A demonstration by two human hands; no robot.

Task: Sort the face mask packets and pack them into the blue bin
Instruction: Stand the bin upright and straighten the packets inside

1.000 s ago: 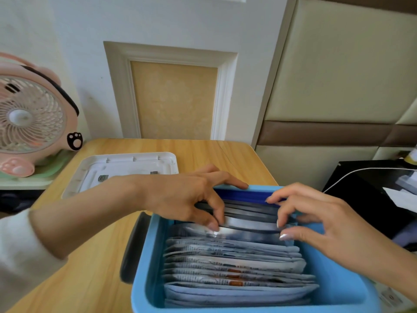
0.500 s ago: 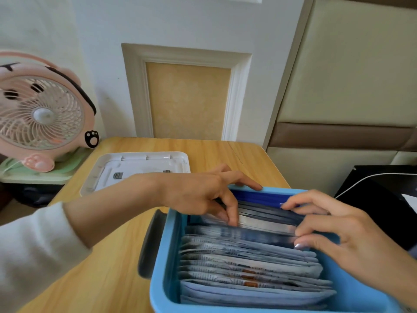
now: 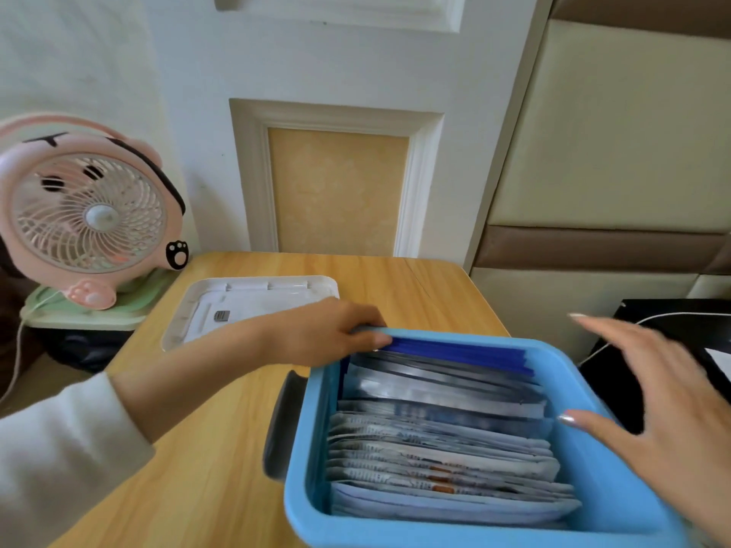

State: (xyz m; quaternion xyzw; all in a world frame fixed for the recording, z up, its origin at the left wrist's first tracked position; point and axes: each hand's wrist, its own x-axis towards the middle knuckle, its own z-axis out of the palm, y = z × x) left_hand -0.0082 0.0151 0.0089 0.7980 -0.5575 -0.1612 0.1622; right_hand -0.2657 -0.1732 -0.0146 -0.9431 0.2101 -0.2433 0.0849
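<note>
— Where are the face mask packets [image 3: 435, 441] now?

— All in the blue bin [image 3: 312, 429], standing on edge in one row from the near wall to the far wall. The near ones are pale with orange marks, the middle ones are silvery, and the dark blue packets [image 3: 455, 352] stand against the far wall.

— And the hands? A second ago both had their fingers among the silvery packets.

— Both have come out of the row. The left hand [image 3: 328, 330] now sits at the far left corner of the bin, its fingers curled over the rim there, gripping it. The right hand [image 3: 664, 409] has lifted away and hovers over the bin's right wall with its fingers spread and straight. It holds nothing and is blurred.

— Has the bin shifted?

— I can't tell, as the head camera has tilted up since then. It stands on the wooden worktop [image 3: 221, 448], at the near right part, with a black handle [image 3: 283, 425] on its left side.

— What else is there?

— A white plastic tray [image 3: 253, 298] lies on the worktop beyond the left forearm, apart from the bin. A pink desk fan [image 3: 87, 215] stands off the worktop's left edge, more fully in view than before. To the right, beyond the right hand, lies a black object [image 3: 672, 322] with a white cable across it.
</note>
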